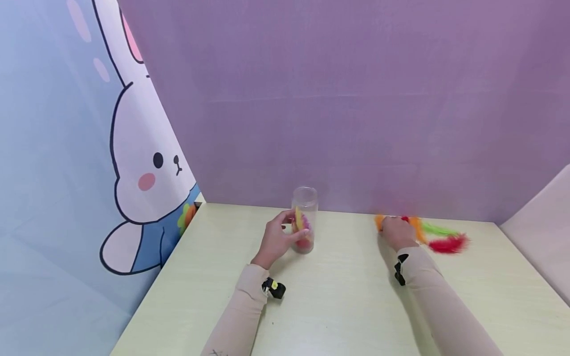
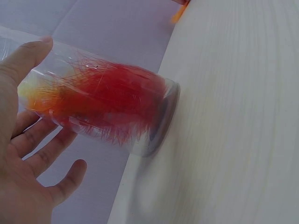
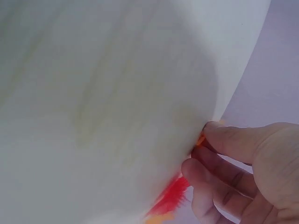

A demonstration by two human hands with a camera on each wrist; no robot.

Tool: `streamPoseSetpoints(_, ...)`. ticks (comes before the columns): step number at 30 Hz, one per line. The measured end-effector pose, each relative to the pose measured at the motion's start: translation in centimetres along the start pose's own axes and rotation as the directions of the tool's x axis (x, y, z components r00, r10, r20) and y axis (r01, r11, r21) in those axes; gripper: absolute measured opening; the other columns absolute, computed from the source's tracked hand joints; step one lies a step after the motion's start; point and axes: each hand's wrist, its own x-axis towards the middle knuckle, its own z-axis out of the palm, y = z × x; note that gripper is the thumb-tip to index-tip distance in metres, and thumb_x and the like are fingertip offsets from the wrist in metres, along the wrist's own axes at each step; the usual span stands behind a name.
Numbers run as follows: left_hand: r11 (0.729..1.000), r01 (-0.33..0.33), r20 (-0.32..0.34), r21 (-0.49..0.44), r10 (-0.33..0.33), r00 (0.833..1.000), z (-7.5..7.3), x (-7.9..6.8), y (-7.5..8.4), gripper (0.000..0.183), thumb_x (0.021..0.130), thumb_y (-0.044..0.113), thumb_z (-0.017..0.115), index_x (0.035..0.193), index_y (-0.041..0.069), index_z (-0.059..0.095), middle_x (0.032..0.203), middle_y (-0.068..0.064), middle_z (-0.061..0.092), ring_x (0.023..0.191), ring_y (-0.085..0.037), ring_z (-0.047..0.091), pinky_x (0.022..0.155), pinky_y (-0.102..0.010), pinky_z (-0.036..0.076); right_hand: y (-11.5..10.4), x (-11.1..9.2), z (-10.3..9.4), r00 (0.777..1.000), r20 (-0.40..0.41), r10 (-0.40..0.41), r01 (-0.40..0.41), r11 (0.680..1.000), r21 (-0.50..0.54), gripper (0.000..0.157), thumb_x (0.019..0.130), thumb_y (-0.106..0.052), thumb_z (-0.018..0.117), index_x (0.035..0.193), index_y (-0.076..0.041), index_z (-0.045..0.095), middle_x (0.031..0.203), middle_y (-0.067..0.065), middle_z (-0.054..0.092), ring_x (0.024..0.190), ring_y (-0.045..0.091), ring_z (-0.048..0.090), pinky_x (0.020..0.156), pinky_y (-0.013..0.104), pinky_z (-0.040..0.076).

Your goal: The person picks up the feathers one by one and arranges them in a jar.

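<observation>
Near the table's back edge, a clear plastic jar (image 1: 305,198) stands upright with red, orange and yellow feathers (image 2: 117,93) inside. My left hand (image 1: 277,238) grips its side between thumb and fingers. Off to the right, my right hand (image 1: 398,232) is low over the table and pinches an orange feather (image 3: 201,139) between thumb and fingers. Beside that hand lie a red feather (image 1: 449,243) and a green feather (image 1: 438,229); more orange shows around the knuckles.
The pale wooden table (image 1: 347,296) ends at a purple cloth backdrop (image 1: 356,99). A blue curtain with a printed rabbit (image 1: 142,163) hangs along the left side. At the right edge is a pale panel (image 1: 543,232).
</observation>
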Motion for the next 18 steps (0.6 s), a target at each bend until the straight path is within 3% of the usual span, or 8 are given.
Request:
streamPoseSetpoints(6, 1.000, -0.001, 0.005, 0.003, 0.001, 1.000, 0.06, 0.03, 0.02, 0.063, 0.080, 0.036, 0.089, 0.134, 0.016, 0.063, 0.120, -0.002, 0.071, 0.113, -0.023, 0.065, 0.100, -0.048, 0.050, -0.36, -0.11, -0.22, 0.999, -0.005, -0.033, 0.033, 0.998, -0.048, 0.022, 0.095, -0.003, 0.049, 0.076, 0.000, 0.062, 0.081, 0.024, 0.067, 0.069, 0.039, 0.065, 0.058, 0.057, 0.058)
streamPoseSetpoints(18, 1.000, -0.009, 0.005, -0.010, 0.009, 1.000, 0.08, 0.04, 0.06, 0.066, 0.079, 0.038, 0.089, 0.135, 0.015, 0.063, 0.121, -0.002, 0.071, 0.113, -0.023, 0.065, 0.100, -0.049, 0.050, -0.26, -0.32, -0.27, 0.997, -0.021, -0.076, 0.074, 0.994, -0.086, 0.019, 0.093, 0.003, 0.050, 0.078, 0.002, 0.062, 0.080, 0.027, 0.067, 0.070, 0.043, 0.067, 0.060, 0.055, 0.058)
